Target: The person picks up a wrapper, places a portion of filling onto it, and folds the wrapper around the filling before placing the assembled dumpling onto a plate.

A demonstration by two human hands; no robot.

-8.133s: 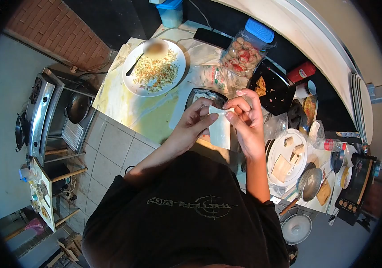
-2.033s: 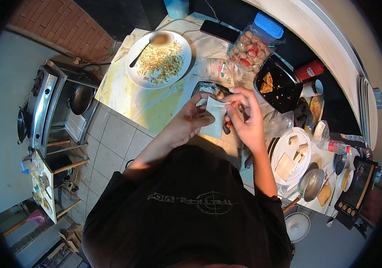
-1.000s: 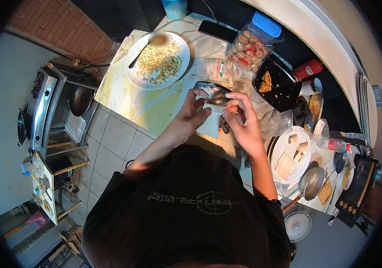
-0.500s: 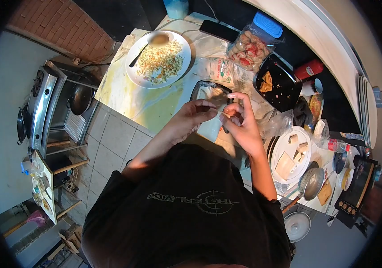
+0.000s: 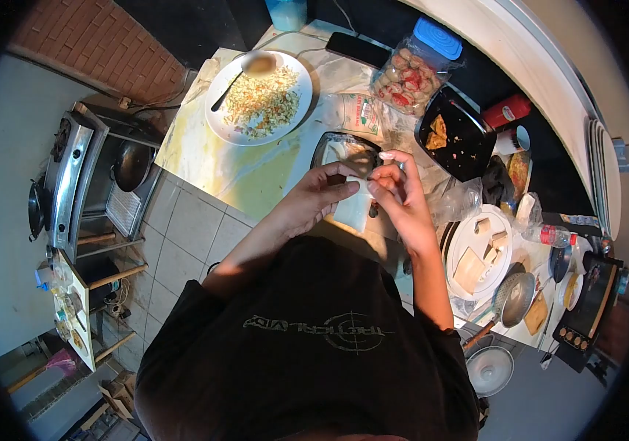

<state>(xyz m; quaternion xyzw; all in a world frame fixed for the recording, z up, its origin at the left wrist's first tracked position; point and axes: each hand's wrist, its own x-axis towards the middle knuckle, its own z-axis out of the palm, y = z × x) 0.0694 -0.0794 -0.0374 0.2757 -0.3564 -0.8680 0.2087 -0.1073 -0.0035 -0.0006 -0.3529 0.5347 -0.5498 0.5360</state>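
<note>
Between my two hands hangs a thin, pale wrapper sheet, pinched at its upper edge. My left hand holds it with thumb and fingers from the left. From the right, my right hand has thumb and fingers pressed together at the same edge; its outer fingers are raised. Just beyond my fingers sits a black tray with pale, folded-looking pieces in it, partly hidden by my hands. Farther off to the left is a white plate of chopped vegetable mix, with a spoon resting on it.
A black square dish holds fried pieces. Near it are a clear bag of reddish round items and a red bottle. To my right stand a white plate with pale sheets, a frying pan and a water bottle.
The wrapper sheet now hangs more plainly below my fingers, its top edge lifted between them. Both hands stay almost in place, with small finger movements.
</note>
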